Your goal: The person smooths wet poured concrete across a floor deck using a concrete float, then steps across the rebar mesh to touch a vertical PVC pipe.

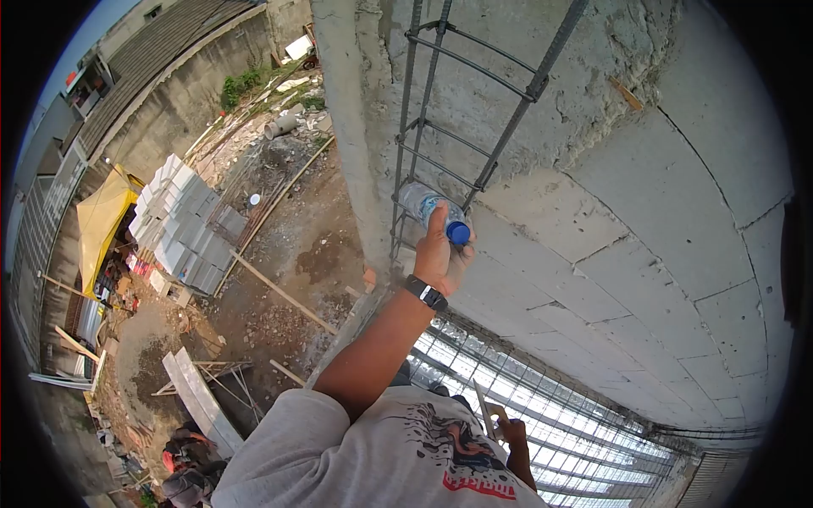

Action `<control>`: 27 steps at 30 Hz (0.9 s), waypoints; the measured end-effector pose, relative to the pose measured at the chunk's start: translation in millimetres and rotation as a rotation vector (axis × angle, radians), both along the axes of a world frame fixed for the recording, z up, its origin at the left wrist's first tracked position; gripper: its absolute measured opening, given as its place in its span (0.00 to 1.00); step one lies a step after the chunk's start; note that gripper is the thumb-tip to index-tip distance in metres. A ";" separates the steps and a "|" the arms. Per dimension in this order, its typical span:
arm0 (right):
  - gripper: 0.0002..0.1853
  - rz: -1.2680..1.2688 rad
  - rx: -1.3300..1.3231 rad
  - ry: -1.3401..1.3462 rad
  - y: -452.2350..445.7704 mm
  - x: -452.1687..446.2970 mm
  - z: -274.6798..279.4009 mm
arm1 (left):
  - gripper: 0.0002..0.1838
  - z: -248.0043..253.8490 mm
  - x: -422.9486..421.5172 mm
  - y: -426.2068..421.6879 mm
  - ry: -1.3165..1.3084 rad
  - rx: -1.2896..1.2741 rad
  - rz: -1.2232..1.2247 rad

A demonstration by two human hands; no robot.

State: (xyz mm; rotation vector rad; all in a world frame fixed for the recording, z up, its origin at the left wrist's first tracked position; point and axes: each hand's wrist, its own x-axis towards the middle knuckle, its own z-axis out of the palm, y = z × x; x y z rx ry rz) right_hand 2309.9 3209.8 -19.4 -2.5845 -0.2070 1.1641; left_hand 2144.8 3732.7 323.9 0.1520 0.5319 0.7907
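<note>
My left hand (445,254), with a dark watch on its wrist, is wrapped round a clear plastic bottle (415,201). The bottle has a blue cap (458,233) and lies tilted against the steel rebar cage (494,161) beside the concrete wall. Lower down, near my shirt, my right hand (509,427) is closed on a thin, flat, pale tool (484,410); its exact kind is unclear.
A grey block wall (610,224) fills the right side. Below it runs a rebar grid (542,411). At left, far below, are stacked pale blocks (182,224), a yellow canopy (106,220), planks (199,402) and rubble. A person (190,453) is partly visible at lower left.
</note>
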 end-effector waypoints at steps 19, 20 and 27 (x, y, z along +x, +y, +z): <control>0.24 -0.010 -0.073 -0.123 -27.4 -13.2 4.4 | 0.51 -49.5 -30.8 -31.2 0.140 0.199 -0.072; 0.24 -0.053 -0.001 -0.158 -43.2 -10.9 -12.3 | 0.50 -63.0 -32.6 -34.8 0.113 0.175 -0.058; 0.15 -0.313 -0.002 -0.209 -99.3 -11.0 17.2 | 0.31 -145.1 -31.9 -67.5 0.369 0.091 0.027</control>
